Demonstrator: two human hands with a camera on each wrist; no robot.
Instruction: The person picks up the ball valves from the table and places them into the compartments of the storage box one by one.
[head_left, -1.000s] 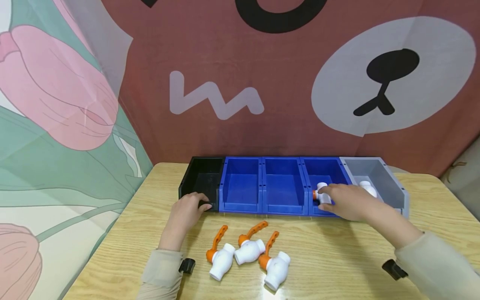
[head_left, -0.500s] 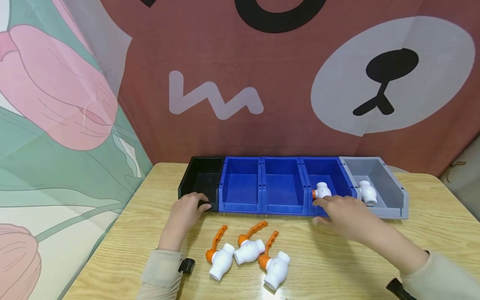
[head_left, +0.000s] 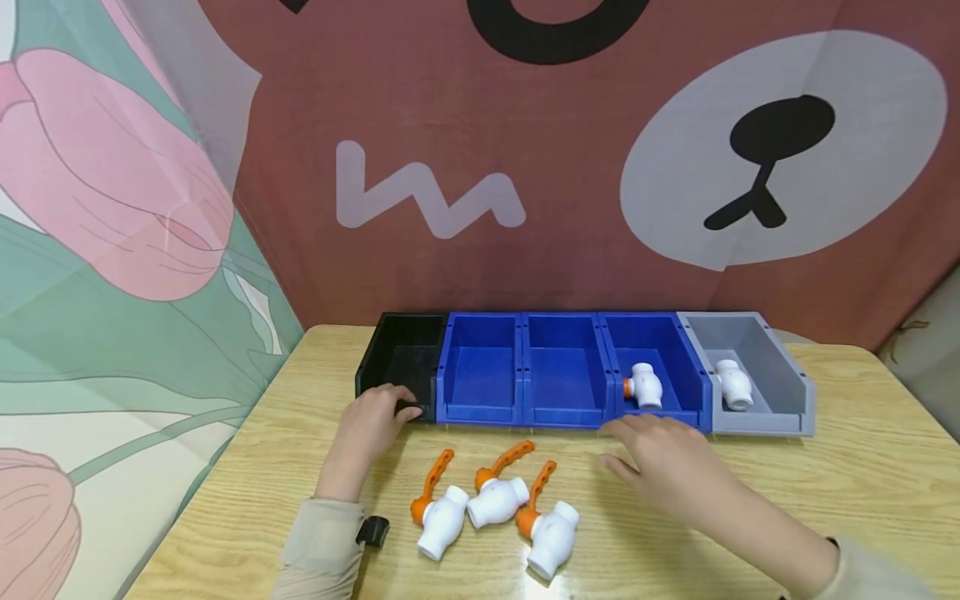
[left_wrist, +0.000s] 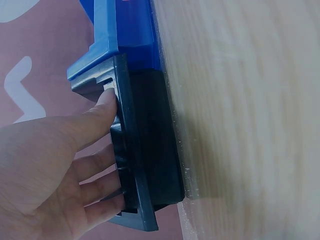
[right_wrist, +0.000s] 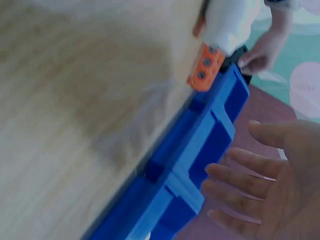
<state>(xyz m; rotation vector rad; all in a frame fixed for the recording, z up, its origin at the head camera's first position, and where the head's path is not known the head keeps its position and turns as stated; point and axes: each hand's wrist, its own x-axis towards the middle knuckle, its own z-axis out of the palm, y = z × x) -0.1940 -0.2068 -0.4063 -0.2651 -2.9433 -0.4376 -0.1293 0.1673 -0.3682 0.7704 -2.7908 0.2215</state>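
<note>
My left hand (head_left: 369, 427) grips the front lip of the black bin (left_wrist: 131, 135), thumb and fingers over its rim. My right hand (head_left: 663, 467) is held over the table just in front of the rightmost blue bin (head_left: 671, 346), holding nothing; its fingers are spread in the right wrist view. Inside that bin lies a white ball valve (head_left: 647, 386), its orange part facing left. Three more white ball valves with orange handles lie on the table between my hands: a left one (head_left: 442, 523), a middle one (head_left: 498, 502) and a right one (head_left: 553, 540).
Bins stand in a row along the table's back: black at left, then a blue bin (head_left: 480, 375), a second blue bin (head_left: 567, 375), the rightmost blue one and a grey bin (head_left: 780, 379) holding a white valve (head_left: 735, 386). A printed cloth (head_left: 450, 275) hangs behind the wooden table (head_left: 262, 500).
My right hand has let go of the ball valve in the rightmost blue bin and drawn back toward me, out over the table. My left hand has stayed on the black bin.
</note>
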